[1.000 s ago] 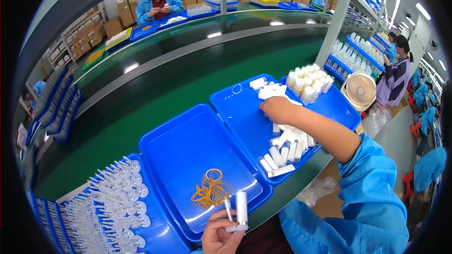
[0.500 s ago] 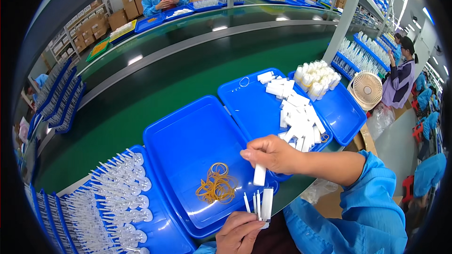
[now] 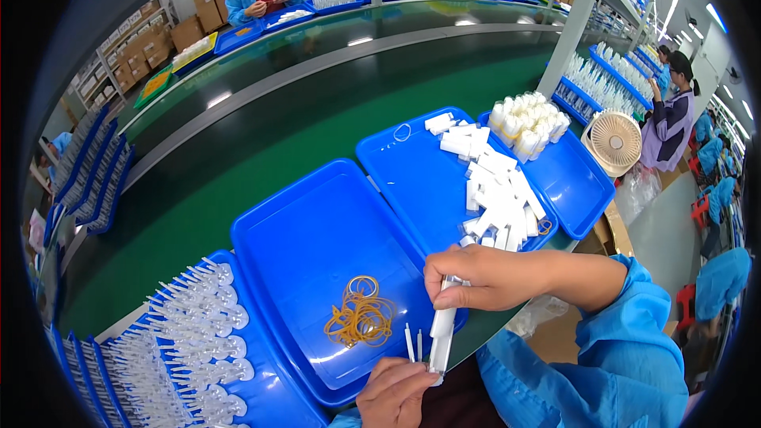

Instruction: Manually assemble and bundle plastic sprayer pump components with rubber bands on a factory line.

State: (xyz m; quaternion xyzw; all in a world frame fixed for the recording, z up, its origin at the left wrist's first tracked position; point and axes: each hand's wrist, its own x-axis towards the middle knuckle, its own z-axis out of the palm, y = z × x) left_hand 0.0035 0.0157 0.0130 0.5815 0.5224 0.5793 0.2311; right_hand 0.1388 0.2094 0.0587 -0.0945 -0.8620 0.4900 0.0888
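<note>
At the bottom middle, my left hand is closed around a few thin white stems and the lower end of a white rectangular piece. Just above it, my right hand pinches a white oblong piece, which lies against the upper part of that one. Whether the two are joined or only overlap, I cannot tell. Beside my hands, a blue tray bears a heap of tan rubber bands. Behind my right hand, another blue tray contains loose white pieces.
Clear stemmed parts fill a tray at the left. Bundled white pieces stand in the right-hand tray. A beige fan and a metal post are beyond. Across the green belt, a person in blue works.
My right hand has moved down and slightly right, bringing its white piece against the one in my left hand. My left hand stays nearly in place. The whole view has shifted slightly.
</note>
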